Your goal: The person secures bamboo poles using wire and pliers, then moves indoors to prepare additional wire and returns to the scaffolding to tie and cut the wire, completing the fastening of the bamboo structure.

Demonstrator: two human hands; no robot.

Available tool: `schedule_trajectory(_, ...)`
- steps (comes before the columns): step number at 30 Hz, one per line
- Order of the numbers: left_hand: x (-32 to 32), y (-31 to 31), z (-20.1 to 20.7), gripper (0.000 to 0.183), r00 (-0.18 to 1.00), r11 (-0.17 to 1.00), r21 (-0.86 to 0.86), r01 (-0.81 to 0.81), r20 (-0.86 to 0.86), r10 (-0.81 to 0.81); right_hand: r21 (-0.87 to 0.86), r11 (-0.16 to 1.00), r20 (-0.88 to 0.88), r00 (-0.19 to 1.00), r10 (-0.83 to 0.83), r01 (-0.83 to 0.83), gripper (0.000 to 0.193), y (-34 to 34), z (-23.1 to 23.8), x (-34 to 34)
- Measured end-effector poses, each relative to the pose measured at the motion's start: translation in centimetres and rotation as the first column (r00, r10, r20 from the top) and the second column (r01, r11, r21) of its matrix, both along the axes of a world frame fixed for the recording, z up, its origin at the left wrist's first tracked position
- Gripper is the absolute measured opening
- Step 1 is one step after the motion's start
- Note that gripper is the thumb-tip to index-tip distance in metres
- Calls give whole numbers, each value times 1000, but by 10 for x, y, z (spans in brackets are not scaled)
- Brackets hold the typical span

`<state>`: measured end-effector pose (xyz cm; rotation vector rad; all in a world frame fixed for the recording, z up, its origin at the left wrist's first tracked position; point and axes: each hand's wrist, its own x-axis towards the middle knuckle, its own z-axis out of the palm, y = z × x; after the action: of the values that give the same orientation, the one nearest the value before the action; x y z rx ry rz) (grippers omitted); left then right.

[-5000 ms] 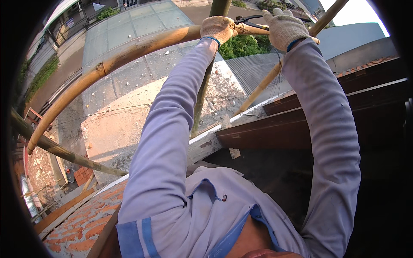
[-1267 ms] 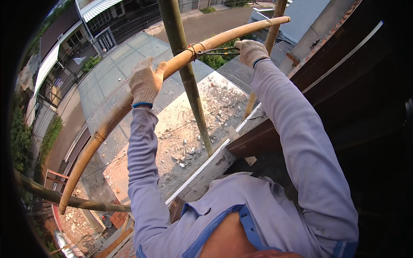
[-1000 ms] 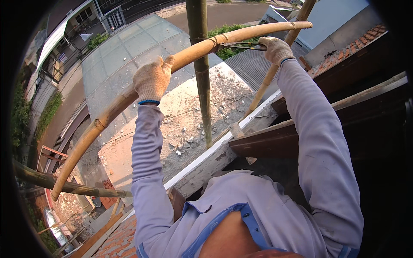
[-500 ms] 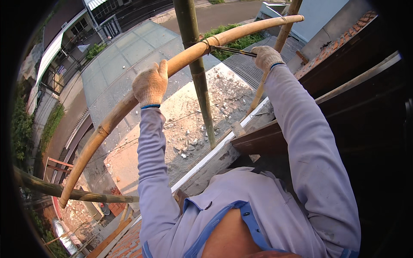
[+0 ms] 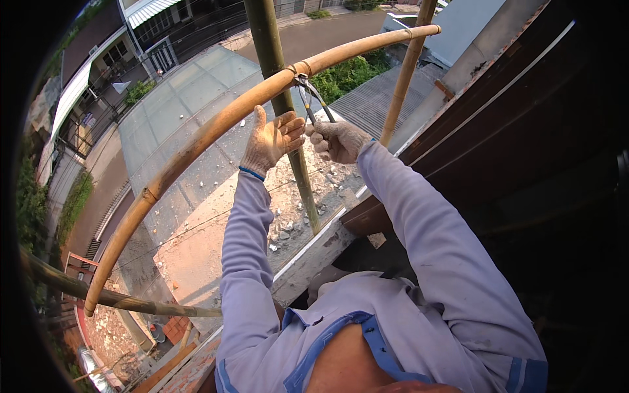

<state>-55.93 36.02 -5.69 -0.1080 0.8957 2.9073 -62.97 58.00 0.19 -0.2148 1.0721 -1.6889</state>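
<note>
A long bamboo pole [image 5: 216,131] crosses in front of me, bound by dark wire [image 5: 292,69] to a thicker, greenish upright bamboo post [image 5: 267,42]. In my gloved right hand [image 5: 342,140] is a pair of pincers [image 5: 320,101]; its jaws are up at the wire binding and its handles are spread apart. My gloved left hand [image 5: 270,141] is open just below the pole, palm showing and fingers stretched toward the pincers' handles. It looks apart from the pole.
Another upright bamboo [image 5: 401,95] meets the pole's right end. A darker bamboo [image 5: 137,303] crosses at lower left. Below lie a rubble-strewn slab [image 5: 216,252] and a glass-like roof [image 5: 196,85]. A white-edged wall [image 5: 314,252] runs close before me; dark panels [image 5: 458,137] stand to my right.
My left hand has let go of the pole and moved right, opening its fingers. My right hand has come down and left, turning the pincers from sideways to steep, with their handles spread.
</note>
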Motion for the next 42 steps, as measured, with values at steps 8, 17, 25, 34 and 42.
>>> schedule_trajectory(8, -122, 85, 21, 37, 960, 891, 450, -64, -217, 178, 553, 833, -400, 878, 265, 0, 23, 21, 42, -31)
schedule_trajectory(17, -176, 130, 48, 25, 839, 763, 364, -534, 122, 530, 502, 246, -578, 110, 809, 829, 32, 6, 69, -49)
schedule_trajectory(25, -196, 142, 51, 29, 748, 693, 286, -661, 173, 641, 441, 308, -590, 13, 807, 843, 23, 24, 56, -100)
schedule_trajectory(34, -212, 144, 43, 30, 737, 717, 174, -675, 128, 663, 387, 475, -712, -71, 699, 790, 25, 22, 32, -140)
schedule_trajectory(42, -93, 79, 4, 44, 980, 987, 64, -145, -125, 152, 397, 916, -250, 953, 169, -59, 21, 14, 21, -26)
